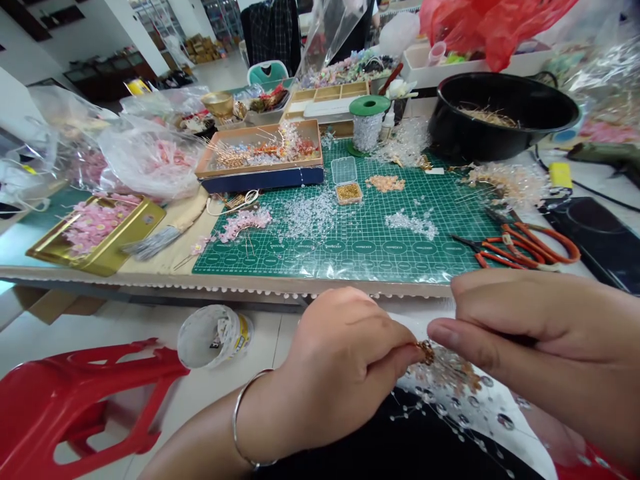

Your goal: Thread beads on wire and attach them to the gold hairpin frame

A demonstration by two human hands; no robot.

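My left hand [345,367] pinches the gold-coloured end of a beaded ornament [450,373] between thumb and fingers. Clear crystal beads and peach-coloured pieces spray out from it to the lower right, over my lap. Close by on the right, my right hand [545,340] is closed, its thumb pressed toward the curled fingers. Whatever it holds, if anything, is hidden. A white sheet [520,427] lies beneath the ornament. Beyond both hands, a green cutting mat [345,260] carries loose clear beads [313,217], peach pieces [385,183] and a small box of gold beads [349,193].
Orange-handled pliers [530,247] lie at the mat's right edge, near a black bowl [505,113]. Behind are a wire spool [367,127] and a bead-filled box [263,177]. A gold tin [95,233] stands left; below are a red stool [90,393] and bucket [213,337].
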